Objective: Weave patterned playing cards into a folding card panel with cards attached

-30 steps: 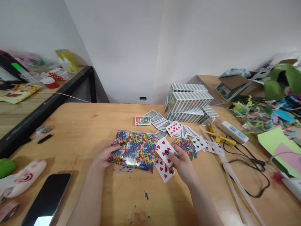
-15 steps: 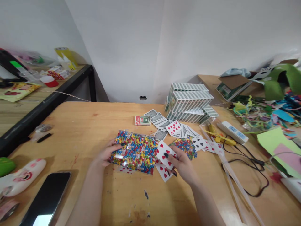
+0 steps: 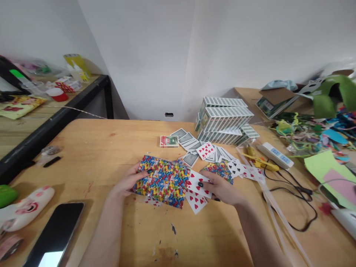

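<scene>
My left hand [image 3: 128, 182] is closed on the left edge of a panel with a multicoloured pattern [image 3: 164, 181], thumb on top. Lines divide the panel into card-sized strips. My right hand [image 3: 224, 187] pinches a heart playing card [image 3: 196, 181], face up, its left end against the panel's right edge; I cannot tell whether it goes underneath. Another heart card [image 3: 196, 202] sticks out below it, and more hearts [image 3: 152, 202] show under the panel's lower edge. A second multicoloured piece [image 3: 218, 171] lies behind my right hand, with a clubs card [image 3: 236, 168] beside it.
Scattered playing cards [image 3: 191, 144] and a card box [image 3: 169, 141] lie beyond the panel. Striped cartons [image 3: 225, 118] are stacked at the back. Rightward are a yellow glue gun [image 3: 264, 164], a power strip [image 3: 275, 154], glue sticks [image 3: 274, 207] and cables. A phone [image 3: 55, 233] lies front left.
The heart card in my right hand has turned more level and its left end meets the panel. The panel has shifted slightly right and lost its bright glare.
</scene>
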The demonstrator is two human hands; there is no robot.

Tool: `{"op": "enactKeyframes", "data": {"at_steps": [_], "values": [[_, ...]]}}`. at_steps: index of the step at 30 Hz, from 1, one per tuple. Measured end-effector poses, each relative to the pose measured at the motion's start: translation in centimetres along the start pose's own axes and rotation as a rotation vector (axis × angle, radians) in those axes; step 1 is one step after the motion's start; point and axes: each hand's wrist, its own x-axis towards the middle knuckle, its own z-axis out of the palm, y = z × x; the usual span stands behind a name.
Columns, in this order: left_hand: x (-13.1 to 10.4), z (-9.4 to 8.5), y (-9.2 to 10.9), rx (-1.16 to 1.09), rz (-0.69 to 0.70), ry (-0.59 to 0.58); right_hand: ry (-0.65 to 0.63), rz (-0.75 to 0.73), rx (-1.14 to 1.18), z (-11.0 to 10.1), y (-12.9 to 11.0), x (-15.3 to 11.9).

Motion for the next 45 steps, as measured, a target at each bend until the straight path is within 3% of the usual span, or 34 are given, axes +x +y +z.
{"op": "enactKeyframes", "data": {"at_steps": [12,21,30,42,45], "values": [[-0.1,0.4,-0.1,0.044,0.026,-0.051,-0.120,-0.018,-0.159,-1.2,0.0,1.0],[-0.3,0.9,0.2,0.054,-0.018,-0.046,-0.055,-0.017,-0.100,-0.6,0.2,1.4],[0.0,1.2,-0.1,0.025,-0.001,-0.096,-0.082,-0.037,-0.066,-1.8,1.0,1.6],[0.3,1.2,-0.5,0.113,0.021,-0.025,0.015,0.033,0.015,-0.9,0.3,1.0],[0.2,1.3,-0.6,0.084,0.026,-0.020,0.028,0.006,0.139,-1.0,0.8,1.1]]}}
